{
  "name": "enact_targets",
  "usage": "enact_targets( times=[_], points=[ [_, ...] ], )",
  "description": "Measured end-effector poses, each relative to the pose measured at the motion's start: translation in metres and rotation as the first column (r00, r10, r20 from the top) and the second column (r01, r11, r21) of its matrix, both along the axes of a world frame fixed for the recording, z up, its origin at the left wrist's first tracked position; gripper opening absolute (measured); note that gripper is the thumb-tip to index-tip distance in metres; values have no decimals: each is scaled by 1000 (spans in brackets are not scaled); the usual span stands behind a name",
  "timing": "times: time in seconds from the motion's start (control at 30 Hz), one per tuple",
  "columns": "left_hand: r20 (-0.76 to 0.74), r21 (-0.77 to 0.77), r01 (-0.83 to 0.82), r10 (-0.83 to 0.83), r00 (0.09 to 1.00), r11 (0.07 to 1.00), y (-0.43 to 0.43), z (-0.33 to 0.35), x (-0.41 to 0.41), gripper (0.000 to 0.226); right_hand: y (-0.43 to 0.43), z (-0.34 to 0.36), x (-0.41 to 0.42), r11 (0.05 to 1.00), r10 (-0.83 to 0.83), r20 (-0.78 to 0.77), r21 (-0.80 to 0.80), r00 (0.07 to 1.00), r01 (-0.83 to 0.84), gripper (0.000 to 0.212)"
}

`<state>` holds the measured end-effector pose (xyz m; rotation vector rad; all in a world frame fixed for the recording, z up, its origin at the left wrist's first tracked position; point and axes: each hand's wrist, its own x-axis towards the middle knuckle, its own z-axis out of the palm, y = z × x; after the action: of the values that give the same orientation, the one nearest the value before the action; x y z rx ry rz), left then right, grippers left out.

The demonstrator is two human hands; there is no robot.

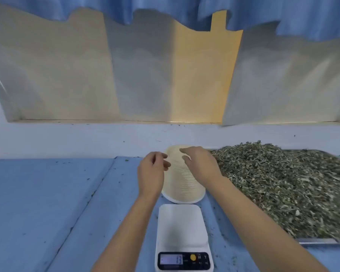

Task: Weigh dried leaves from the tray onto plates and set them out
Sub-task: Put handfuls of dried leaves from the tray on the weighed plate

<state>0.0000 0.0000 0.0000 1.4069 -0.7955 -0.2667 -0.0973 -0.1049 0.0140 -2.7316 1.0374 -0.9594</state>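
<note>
**Both hands at the plate stack, scale waiting**

On the left, the blue table is showing only scattered leaf crumbs.

Moving in, the left hand is hovering against the upper left side of the stack. Its fingers are curling in toward the thumb right at the plate rims. I cannot tell from here whether they are pinching a plate or only brushing the edge.

The stack is standing upright as a tall column of pale plates, with its long axis running up from the table. Its top plate is lying between the two hands.

The right hand is reaching over from the other side, and it looks like the nearer one to that top plate. Its bent fingertips are lying over the top rim. Whether they are actually gripping a plate I cannot make out either.

Just in front of the stack, toward the person, the scale is sitting with its display lit. No plate is on it yet. So, as I judge it, the coming move is to peel one plate off the top and bring it straight back toward the person onto the platform.

Further right, the leaves are heaping high in the tray, just beside the stack and under the right forearm's reach.
</note>
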Motion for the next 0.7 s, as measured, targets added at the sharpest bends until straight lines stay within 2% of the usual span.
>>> enact_targets(
  times=[0.07,0.1,0.2,0.3,0.43,0.57,0.7],
  points=[
    [-215,-5,-76,73,974,997,-12,-9,3,26,-7,-3,11,999,-23,-162,35,987,29,32],
    [-271,12,-87,87,959,996,-17,-17,5,26,-12,-8,15,999,-27,-213,39,977,36,32],
    [-366,67,-53,74,928,996,-20,-38,9,26,-20,-19,21,997,-50,-307,37,950,65,32],
    [-443,109,-49,93,891,993,-22,-52,17,27,-25,-23,23,999,-50,-294,-4,954,51,31],
    [-466,119,-57,106,878,991,-23,-61,21,27,-22,-29,28,993,-73,-328,-110,942,39,21],
    [-466,105,-65,107,878,992,-25,-61,22,27,-22,-33,30,976,-74,-316,-216,946,4,38],
    [-448,77,-70,97,889,995,-31,-53,20,26,-28,-36,28,950,-101,-329,-312,939,-7,44]
  ],
)
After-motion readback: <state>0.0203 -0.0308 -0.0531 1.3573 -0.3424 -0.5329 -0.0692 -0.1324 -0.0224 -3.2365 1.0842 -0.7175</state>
